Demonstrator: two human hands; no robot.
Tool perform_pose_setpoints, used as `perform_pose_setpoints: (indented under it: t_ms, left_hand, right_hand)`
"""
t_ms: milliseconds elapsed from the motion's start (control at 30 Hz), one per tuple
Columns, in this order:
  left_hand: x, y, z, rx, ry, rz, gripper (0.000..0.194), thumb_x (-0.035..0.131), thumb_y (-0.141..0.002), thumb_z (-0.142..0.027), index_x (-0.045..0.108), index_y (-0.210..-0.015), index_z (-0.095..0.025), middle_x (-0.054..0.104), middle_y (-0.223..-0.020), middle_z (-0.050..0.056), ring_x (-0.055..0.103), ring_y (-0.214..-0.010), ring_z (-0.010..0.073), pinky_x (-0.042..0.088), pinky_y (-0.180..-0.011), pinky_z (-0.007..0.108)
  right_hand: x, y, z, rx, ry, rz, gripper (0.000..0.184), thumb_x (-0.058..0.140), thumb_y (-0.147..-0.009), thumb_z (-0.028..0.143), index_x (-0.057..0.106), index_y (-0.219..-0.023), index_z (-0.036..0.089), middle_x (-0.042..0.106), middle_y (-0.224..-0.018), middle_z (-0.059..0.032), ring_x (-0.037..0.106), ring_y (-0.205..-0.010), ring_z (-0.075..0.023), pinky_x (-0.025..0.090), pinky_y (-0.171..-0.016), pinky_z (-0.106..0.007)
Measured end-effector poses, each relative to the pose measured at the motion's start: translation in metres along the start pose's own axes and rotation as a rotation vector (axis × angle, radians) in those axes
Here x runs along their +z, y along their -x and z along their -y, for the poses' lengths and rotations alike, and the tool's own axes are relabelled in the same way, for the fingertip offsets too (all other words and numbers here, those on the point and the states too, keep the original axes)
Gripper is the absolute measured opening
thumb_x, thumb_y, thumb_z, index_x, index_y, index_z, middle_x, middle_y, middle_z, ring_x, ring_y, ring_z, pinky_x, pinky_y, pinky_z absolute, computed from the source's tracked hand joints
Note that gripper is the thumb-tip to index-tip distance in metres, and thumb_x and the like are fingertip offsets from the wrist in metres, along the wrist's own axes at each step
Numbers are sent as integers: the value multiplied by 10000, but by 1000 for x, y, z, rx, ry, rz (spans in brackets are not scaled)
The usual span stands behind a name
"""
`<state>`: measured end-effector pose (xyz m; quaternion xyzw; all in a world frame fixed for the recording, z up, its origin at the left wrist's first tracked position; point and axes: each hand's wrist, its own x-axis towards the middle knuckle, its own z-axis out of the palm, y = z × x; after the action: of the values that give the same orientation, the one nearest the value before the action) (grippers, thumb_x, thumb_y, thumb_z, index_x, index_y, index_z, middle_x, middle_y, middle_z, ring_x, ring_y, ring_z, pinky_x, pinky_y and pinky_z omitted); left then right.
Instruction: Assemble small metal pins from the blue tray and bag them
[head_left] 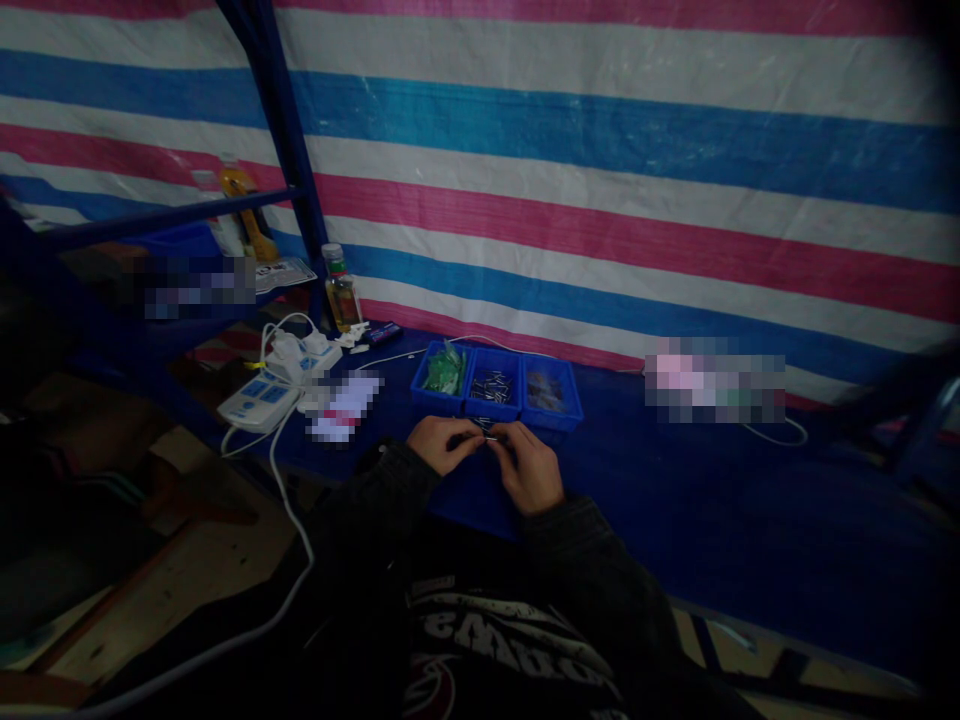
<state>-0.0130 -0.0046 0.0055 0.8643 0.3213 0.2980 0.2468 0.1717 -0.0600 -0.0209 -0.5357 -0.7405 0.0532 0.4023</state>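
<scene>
My left hand [444, 443] and my right hand [529, 466] meet over the front of the blue table, fingertips almost together. Both are closed in a pinch around a small, thin metal piece [490, 437]; its exact kind is too small to make out. Just beyond the fingers stand three joined blue bins. Green plastic packets [445, 370] fill the left bin [420, 396]. Slim dark metal pieces [492, 386] lie in the middle bin [491, 410]. Small brownish parts, hard to make out, are in the right bin [571, 405].
Left of the bins lies a lit phone [346, 405], beside a white power strip [262, 400] with plugs and a trailing cable [300, 530]. A bottle [343, 292] stands near a blue frame post [289, 130]. A blurred-out object [712, 382] sits at the back right.
</scene>
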Motion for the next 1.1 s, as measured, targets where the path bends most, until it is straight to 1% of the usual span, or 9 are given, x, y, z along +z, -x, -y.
perform_pose_setpoints:
  t_ms: [133, 333, 467, 633, 800, 1100]
  left_hand:
    - [1, 0, 1, 0, -5, 1, 193, 583, -913, -278, 737, -915, -161, 749, -801, 25, 633, -648, 112, 442, -614, 198]
    - [2, 0, 2, -1, 2, -4, 191, 584, -912, -276, 736, -909, -160, 749, -800, 23, 623, -629, 107, 436, -605, 198]
    - [1, 0, 1, -4, 16, -8, 187, 586, -910, -275, 734, -912, -160, 747, -789, 22, 622, -623, 106, 439, -606, 198]
    - [0, 0, -1, -19, 21, -4, 177, 586, -906, -264, 728, -918, -159, 745, -775, 20, 620, -612, 103, 444, -605, 195]
    - [-1, 0, -2, -26, 12, -1, 173, 588, -901, -259, 730, -914, -160, 742, -761, 19, 623, -620, 106, 445, -604, 194]
    - [2, 1, 1, -19, 13, -9, 177, 591, -901, -268, 735, -910, -165, 743, -784, 20, 615, -621, 104, 440, -600, 195]
  right_hand:
    - [0, 0, 0, -3, 0, 0, 131, 473, -973, 265, 597, -971, 225, 669, -936, -41, 643, -830, -177, 469, -763, -268]
    - [0, 0, 0, -2, 18, 4, 159, 446, -985, 258, 598, -949, 230, 667, -931, -45, 647, -856, -179, 470, -780, -265]
    - [0, 0, -1, 0, 12, 8, 166, 434, -988, 261, 594, -955, 232, 670, -937, -45, 649, -865, -184, 469, -789, -272]
    - [1, 1, -1, 14, 7, 2, 120, 477, -966, 254, 573, -1033, 228, 678, -963, -42, 652, -862, -190, 467, -772, -274]
    - [0, 1, 0, 8, 17, 12, 118, 456, -970, 233, 574, -976, 233, 671, -941, -33, 649, -850, -179, 461, -776, -264]
    - [0, 0, 0, 30, 27, 34, 158, 422, -987, 252, 578, -967, 241, 676, -940, -38, 649, -846, -187, 465, -769, -273]
